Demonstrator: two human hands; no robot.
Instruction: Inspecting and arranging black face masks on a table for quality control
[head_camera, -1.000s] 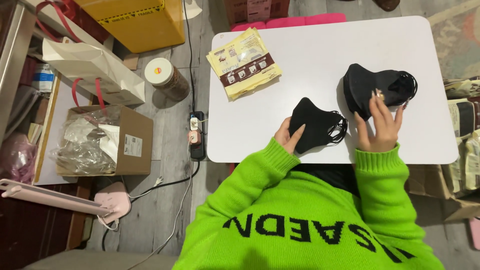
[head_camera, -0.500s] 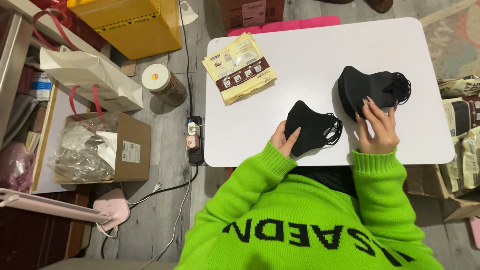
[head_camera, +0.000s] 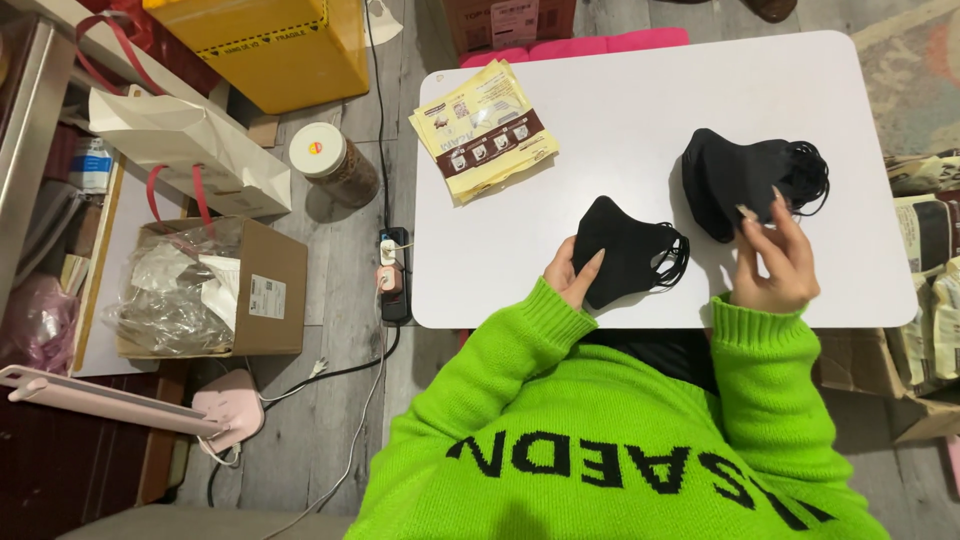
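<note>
Since half a second before, the right hand (head_camera: 775, 262) had drawn back a little from the black mask stack (head_camera: 745, 178), its fingertips now only at the stack's near edge, fingers loosely spread and holding nothing that could be made out. The left hand (head_camera: 573, 277) had stayed where it was, its grip closed on the near edge of the single black mask (head_camera: 625, 250), thumb on top and the other fingers hidden beneath the fabric. That mask lay flat on the white table (head_camera: 620, 130) near its front edge, its ear loops bunched toward the stack, from which it sat apart. How many masks made up the stack could not be told; their loops tangled into one dark clump at its far side. Yellow packets (head_camera: 484, 130) rested on the table's far left corner, unmoved. Both forearms were covered by bright green sleeves, and the person's body hid the table's front edge between them. On the floor to the left stood a cardboard box (head_camera: 210, 290) of clear plastic wrappers, a lidded jar (head_camera: 333, 163) and a power strip (head_camera: 394, 272), partly tucked under the table.
</note>
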